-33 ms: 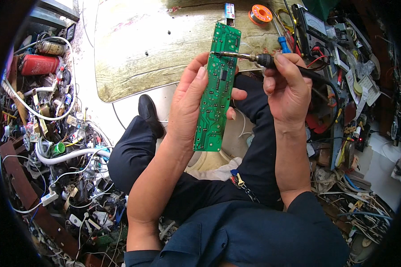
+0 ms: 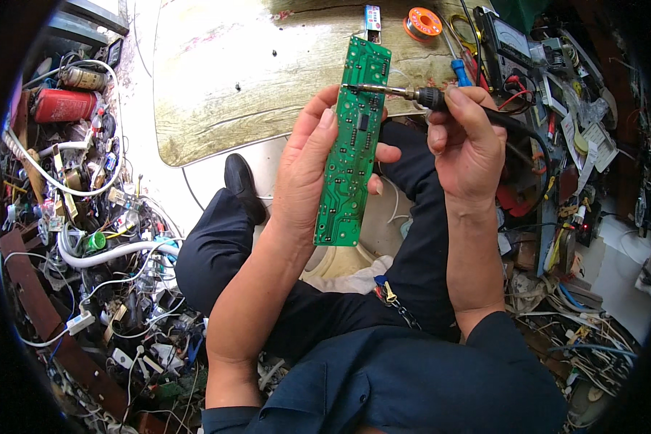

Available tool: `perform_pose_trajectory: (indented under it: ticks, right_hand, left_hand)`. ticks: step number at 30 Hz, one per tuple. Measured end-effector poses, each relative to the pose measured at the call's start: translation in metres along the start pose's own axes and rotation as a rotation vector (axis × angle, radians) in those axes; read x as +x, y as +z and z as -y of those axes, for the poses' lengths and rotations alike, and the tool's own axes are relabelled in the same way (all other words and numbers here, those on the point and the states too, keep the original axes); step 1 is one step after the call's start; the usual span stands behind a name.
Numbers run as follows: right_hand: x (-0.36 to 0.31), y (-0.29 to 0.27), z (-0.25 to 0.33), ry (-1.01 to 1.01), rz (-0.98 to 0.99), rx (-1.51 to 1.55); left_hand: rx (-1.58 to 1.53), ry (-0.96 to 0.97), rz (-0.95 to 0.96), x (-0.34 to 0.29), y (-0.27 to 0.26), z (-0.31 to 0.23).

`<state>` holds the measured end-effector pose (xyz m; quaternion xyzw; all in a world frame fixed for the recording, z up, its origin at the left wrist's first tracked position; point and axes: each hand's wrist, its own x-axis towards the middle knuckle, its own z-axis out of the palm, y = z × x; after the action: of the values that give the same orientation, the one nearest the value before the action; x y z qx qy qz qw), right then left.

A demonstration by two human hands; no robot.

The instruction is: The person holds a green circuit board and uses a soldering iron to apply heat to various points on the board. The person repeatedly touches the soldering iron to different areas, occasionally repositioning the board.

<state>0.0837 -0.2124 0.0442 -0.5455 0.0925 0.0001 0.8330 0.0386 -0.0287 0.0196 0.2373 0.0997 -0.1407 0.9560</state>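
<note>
My left hand [image 2: 307,166] is closed round a long green circuit board [image 2: 343,184], thumb on its left edge and fingertips showing past its right edge. The board stands nearly upright in view, solder side toward me, above my lap. In my right hand [image 2: 471,141] is a soldering iron [image 2: 431,98], gripped by its dark handle between thumb and fingers. Its metal tip points left and meets the upper part of the board near the left edge. The iron's black cord runs down behind my right wrist.
Beyond the board lies a wood-patterned table [image 2: 217,108]. On it sit a solder spool [image 2: 422,24], a small box [image 2: 372,18], a blue-handled screwdriver [image 2: 460,71] and an analog multimeter [image 2: 512,40]. Heaped cables and parts [image 2: 130,289] crowd the left; more clutter [image 2: 579,130] lies right.
</note>
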Motion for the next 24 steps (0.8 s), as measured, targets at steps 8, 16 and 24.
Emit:
perform_pose_trajectory:
  ticks: [8,16,24]
  right_hand:
    - [0.0016,-0.0031,0.0018,0.004,0.005,0.07]
    - [0.0008,0.0,-0.0001,0.002,0.004,0.019]
    - [0.0006,0.0006,-0.0001,0.006,0.008,0.008]
  left_hand:
    - [0.079,-0.01,-0.01,-0.0005,0.0004,-0.0008]
    - [0.009,0.015,-0.002,0.0,0.0005,-0.0003]
    - [0.095,0.003,-0.024,-0.0007,-0.0019,-0.0002]
